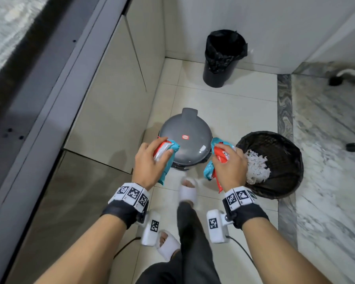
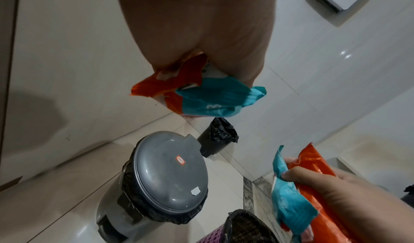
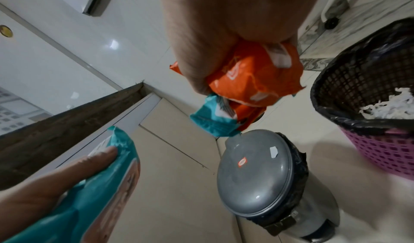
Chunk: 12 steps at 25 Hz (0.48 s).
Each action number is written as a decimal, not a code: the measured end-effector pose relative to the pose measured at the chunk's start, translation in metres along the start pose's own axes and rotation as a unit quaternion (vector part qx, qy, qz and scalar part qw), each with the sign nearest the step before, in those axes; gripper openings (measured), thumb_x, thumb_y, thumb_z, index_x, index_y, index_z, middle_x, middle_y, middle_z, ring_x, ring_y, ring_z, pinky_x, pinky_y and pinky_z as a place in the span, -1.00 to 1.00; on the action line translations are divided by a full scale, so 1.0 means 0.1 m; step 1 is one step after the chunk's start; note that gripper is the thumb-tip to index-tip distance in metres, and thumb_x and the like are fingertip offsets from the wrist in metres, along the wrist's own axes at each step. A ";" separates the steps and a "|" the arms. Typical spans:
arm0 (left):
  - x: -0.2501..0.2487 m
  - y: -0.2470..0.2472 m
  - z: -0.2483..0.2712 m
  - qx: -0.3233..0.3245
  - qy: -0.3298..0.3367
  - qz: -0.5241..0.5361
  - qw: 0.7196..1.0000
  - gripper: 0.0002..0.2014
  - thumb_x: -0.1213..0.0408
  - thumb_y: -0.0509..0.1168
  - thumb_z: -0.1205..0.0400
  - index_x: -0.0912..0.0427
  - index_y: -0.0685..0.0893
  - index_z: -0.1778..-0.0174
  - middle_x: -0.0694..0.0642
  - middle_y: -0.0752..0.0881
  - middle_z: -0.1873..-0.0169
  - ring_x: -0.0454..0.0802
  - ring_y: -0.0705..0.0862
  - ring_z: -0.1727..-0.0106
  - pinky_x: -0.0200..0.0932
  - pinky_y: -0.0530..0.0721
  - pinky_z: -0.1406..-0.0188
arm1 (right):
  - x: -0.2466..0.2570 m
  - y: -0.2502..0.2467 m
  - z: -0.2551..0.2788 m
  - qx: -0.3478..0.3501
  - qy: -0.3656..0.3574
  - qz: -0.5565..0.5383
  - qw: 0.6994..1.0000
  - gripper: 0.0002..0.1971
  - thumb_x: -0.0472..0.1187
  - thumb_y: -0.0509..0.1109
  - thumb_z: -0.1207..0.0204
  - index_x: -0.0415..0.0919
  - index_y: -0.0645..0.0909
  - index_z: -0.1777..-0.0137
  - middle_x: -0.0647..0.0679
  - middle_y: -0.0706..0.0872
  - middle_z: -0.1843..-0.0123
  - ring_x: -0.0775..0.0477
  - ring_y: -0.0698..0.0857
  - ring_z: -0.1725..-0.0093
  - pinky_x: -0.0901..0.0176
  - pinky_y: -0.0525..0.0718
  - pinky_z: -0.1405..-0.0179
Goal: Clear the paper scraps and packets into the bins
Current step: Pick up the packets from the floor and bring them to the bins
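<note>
Both forearms reach forward and down, the left hand [image 1: 150,160] curled round crumpled orange and teal packets [image 1: 164,158] over the closed grey lidded bin [image 1: 190,140], the right hand [image 1: 230,167] gripping what look like similar wrappers [image 1: 217,160] beside the mesh basket [image 1: 283,152] holding paper scraps [image 1: 256,167].

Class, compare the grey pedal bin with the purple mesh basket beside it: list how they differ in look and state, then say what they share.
The grey pedal bin has a solid domed lid, which is shut; the purple mesh basket has no lid and stands open. The pedal bin's contents are hidden; the basket shows white shredded paper inside. The pedal bin has smooth walls; the basket's are latticed. Both are round, stand on the tiled floor and have black liners.
</note>
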State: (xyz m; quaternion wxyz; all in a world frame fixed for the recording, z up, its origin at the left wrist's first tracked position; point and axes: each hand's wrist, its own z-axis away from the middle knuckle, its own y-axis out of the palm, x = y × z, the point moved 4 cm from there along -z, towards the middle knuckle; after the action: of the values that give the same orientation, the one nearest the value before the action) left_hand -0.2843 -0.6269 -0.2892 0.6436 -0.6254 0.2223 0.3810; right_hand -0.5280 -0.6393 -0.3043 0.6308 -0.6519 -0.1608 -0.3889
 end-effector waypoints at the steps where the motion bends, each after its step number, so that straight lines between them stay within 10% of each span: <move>1: 0.05 -0.01 -0.10 0.005 -0.002 -0.002 1.000 -0.64 -0.07 0.36 -0.56 -0.24 0.59 -0.29 0.04 0.60 0.02 -0.14 0.58 0.03 -0.37 0.43 -0.07 | 0.07 0.10 -0.06 0.008 -0.004 0.000 1.000 -0.68 -0.19 0.53 -0.38 0.11 0.74 -0.13 -0.04 0.63 -0.18 -0.05 0.62 -0.16 0.38 0.40 -0.10; 12: 0.62 0.43 -0.73 0.086 -0.039 -0.013 0.995 -0.61 -0.11 0.32 -0.57 -0.24 0.55 -0.32 0.02 0.58 0.03 -0.09 0.60 -0.01 -0.19 0.56 -0.11 | -0.12 0.86 -0.22 0.075 0.032 0.013 0.997 -0.64 -0.17 0.55 -0.35 0.21 0.69 -0.11 0.07 0.59 -0.18 0.02 0.65 -0.09 0.13 0.69 -0.07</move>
State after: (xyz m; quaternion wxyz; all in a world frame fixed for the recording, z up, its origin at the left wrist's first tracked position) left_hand -0.2656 -0.6878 -0.3719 0.7082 -0.5553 0.2207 0.3761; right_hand -0.4822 -0.6697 -0.3752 0.6877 -0.5923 -0.1610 -0.3878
